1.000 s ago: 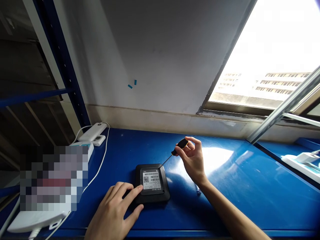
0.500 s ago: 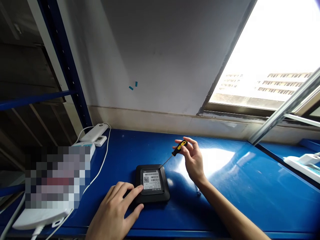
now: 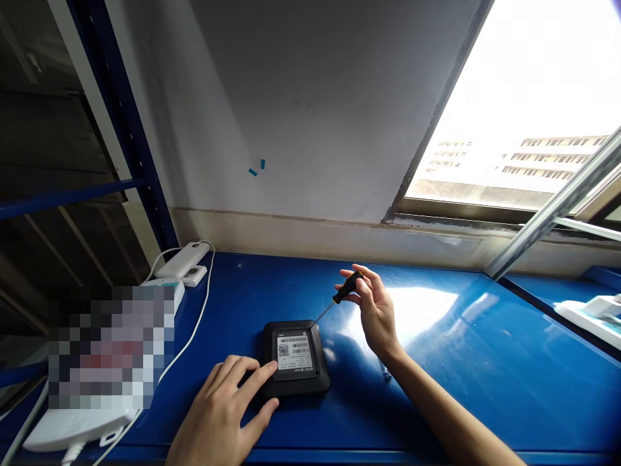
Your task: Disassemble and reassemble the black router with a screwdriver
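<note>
A flat black square electronic device (image 3: 295, 388) lies on the blue tabletop, its white label (image 3: 295, 351) with barcodes and a QR code facing up. My left hand (image 3: 220, 404) is at its left side, fingers apart. The index fingertip rests on the device by the label, and the thumb stretches along its near edge. Between the fingers and thumb of my right hand (image 3: 376, 310) is a black and yellow screwdriver (image 3: 348, 287). It slants down to the left, and its tip meets the device's far right corner area. Whether a screw sits under the tip is too small to tell.
A small shiny item (image 3: 386, 373) lies beside my right forearm. At the left, a white cable (image 3: 198, 323) runs past white boxes (image 3: 182, 259) and a pixelated area. A metal post (image 3: 533, 223) rises at the right, with a white object (image 3: 587, 323) behind it.
The screwdriver handle has turned in my right fingers: its yellow patch faced me before and now mostly black shows. My left hand and the device stay in place.
</note>
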### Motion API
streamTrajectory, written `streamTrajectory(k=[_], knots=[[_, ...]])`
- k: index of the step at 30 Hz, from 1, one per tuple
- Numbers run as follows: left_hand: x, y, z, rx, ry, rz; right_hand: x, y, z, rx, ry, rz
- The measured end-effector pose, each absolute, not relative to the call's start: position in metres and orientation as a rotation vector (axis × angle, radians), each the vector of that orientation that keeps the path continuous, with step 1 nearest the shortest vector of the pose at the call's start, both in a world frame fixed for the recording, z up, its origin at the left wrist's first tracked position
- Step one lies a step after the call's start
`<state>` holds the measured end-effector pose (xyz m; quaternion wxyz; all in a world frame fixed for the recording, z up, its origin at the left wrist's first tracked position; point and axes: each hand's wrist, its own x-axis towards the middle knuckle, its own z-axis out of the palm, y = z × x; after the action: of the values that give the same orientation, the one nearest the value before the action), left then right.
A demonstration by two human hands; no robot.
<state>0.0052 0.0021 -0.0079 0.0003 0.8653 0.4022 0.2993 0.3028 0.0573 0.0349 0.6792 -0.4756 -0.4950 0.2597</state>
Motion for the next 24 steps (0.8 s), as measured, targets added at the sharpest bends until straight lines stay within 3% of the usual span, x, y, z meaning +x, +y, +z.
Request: streamTrajectory(k=[24], knots=[[0.0054,0.0011,-0.0078,2.724,1.247,0.969,0.302,0.0553,0.037,-1.082,-1.171,0.561]])
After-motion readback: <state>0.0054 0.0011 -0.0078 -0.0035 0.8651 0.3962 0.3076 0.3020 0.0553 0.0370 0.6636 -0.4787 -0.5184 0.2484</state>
